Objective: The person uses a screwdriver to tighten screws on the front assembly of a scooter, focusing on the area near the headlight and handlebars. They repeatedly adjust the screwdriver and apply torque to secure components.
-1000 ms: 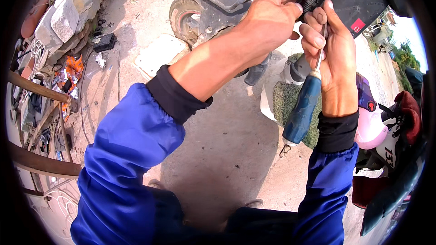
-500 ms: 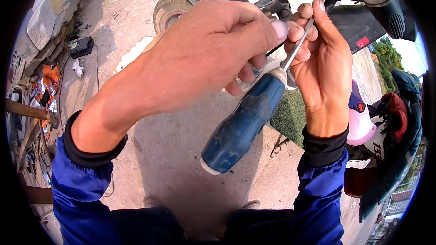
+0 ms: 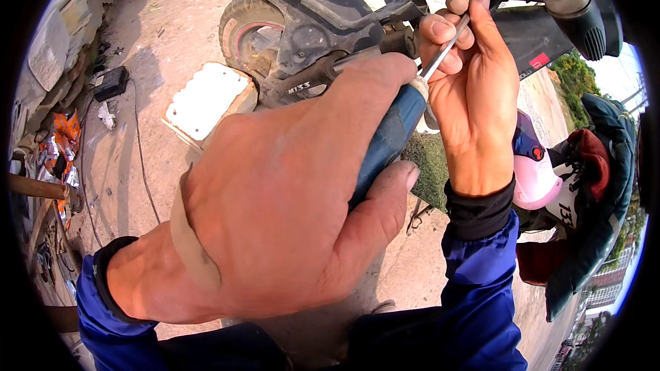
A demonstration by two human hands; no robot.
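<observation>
A screwdriver with a worn blue handle and thin metal shaft slants up to the right in front of me. My left hand is closed around its handle, thumb along the lower side and a beige band about the wrist. Higher up, my right hand has its palm turned toward me and its fingers curled at the shaft, thumb and fingers pinching near the tip. Whether a small part sits at the tip is hidden by the fingers. Just beyond the hands is a motor scooter with a dusty rear wheel.
A white-topped box stands on the ground beside the wheel. At left lie a black box with a cable, orange wrappers and stacked stones. A pink helmet and dark padded cover are at right.
My left hand has moved down and closed around the screwdriver's handle, after hovering over the shaft. The view has shifted slightly, showing the white-topped box and rear wheel. My right hand keeps its pinch.
</observation>
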